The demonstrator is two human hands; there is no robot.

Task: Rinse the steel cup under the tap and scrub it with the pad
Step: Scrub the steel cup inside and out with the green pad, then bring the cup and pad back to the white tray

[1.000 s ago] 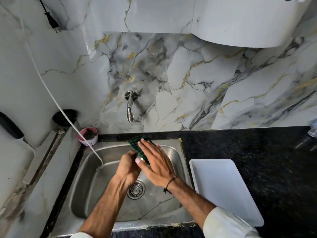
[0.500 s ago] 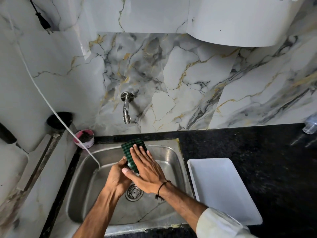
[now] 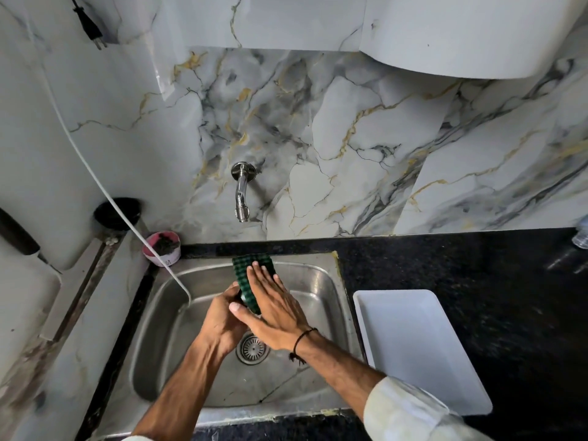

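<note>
My left hand (image 3: 219, 323) seems clenched round the cup, hidden beneath my right hand (image 3: 273, 310), which presses the pad (image 3: 251, 268) flat, fingers outstretched. I should rub firmly, turning the cup.

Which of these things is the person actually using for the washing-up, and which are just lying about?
In use: green checked scrub pad, under the flat right hand; left hand, gripping something mostly hidden; steel sink; chrome wall tap, not visibly running.

Lying about: white plastic tray, pink round tub, white cable, black plug.
</note>
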